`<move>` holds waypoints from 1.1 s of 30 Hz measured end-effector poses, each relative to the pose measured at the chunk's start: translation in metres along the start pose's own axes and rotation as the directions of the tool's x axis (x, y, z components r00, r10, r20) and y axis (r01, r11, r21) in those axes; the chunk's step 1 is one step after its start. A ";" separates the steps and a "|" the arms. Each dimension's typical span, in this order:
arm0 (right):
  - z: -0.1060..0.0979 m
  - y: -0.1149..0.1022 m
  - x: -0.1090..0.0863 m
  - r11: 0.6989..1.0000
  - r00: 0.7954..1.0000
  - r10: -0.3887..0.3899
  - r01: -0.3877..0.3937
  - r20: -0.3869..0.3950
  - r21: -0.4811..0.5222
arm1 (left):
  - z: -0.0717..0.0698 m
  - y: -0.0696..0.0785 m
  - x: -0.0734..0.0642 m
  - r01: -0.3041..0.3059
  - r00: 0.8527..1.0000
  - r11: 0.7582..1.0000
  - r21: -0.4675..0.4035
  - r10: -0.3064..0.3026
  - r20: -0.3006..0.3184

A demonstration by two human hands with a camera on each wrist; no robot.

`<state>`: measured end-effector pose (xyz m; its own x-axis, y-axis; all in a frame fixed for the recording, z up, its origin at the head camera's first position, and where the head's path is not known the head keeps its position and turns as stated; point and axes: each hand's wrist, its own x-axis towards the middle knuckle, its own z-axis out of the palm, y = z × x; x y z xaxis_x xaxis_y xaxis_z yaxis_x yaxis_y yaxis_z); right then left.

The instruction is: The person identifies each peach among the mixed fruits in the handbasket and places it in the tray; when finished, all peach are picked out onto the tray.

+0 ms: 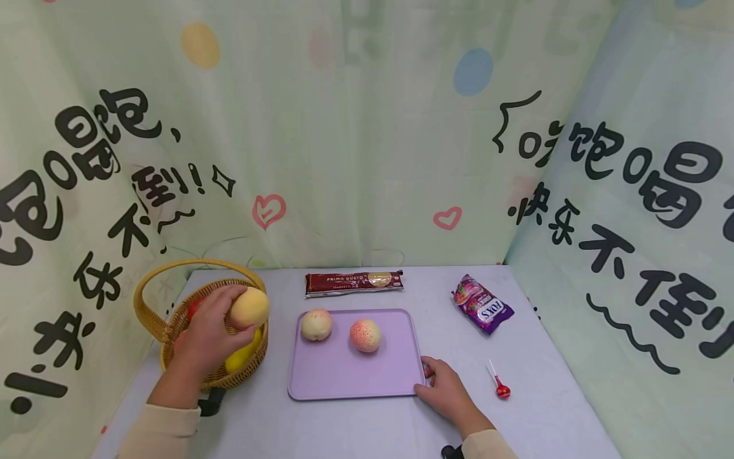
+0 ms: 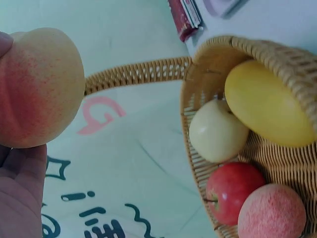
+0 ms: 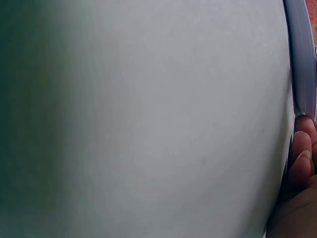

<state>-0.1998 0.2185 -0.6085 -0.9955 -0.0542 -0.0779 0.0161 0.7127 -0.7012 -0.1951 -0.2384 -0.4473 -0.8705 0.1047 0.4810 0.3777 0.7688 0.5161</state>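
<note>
Head: pale peach (image 1: 316, 324) and pink peach (image 1: 366, 335) on tray (image 1: 350, 379). Third peach (image 1: 250, 308) not there yet: left hand (image 1: 215, 331) grips it over basket (image 1: 235, 378). Right hand (image 1: 446, 390) pinches tray's right edge, thumb at the rim.
Left wrist: third peach sits between thumb and fingers. Left in basket: yellow fruit (image 2: 267, 104), pale fruit (image 2: 218, 131), red apple (image 2: 235, 191), basket peach (image 2: 272, 213).
Right wrist: curled fingers (image 3: 300, 148) at tray edge; rest of grip out of shot.

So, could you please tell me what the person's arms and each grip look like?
The left grip and right grip are bare, without gloves. Plain, pale beige sleeves stop short of them, each with a small black piece nearby.
</note>
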 end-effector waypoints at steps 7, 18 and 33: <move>0.000 0.000 0.000 1.000 1.000 0.007 -0.007 0.011 -0.009 | 0.012 0.008 0.001 0.015 1.000 0.999 -0.051 -0.014 0.023; -0.002 -0.004 -0.003 1.000 1.000 0.001 -0.001 0.000 0.004 | 0.047 0.011 -0.005 0.040 0.996 0.993 -0.110 -0.030 0.084; -0.003 -0.005 -0.002 1.000 1.000 0.020 -0.020 0.013 -0.012 | 0.095 0.016 -0.031 0.121 0.977 0.971 -0.208 -0.080 0.196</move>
<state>-0.1981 0.2169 -0.6022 -0.9936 -0.0492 -0.1015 0.0348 0.7222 -0.6908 -0.1922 -0.1692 -0.5206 -0.9428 0.1644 0.2900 0.3267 0.6275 0.7067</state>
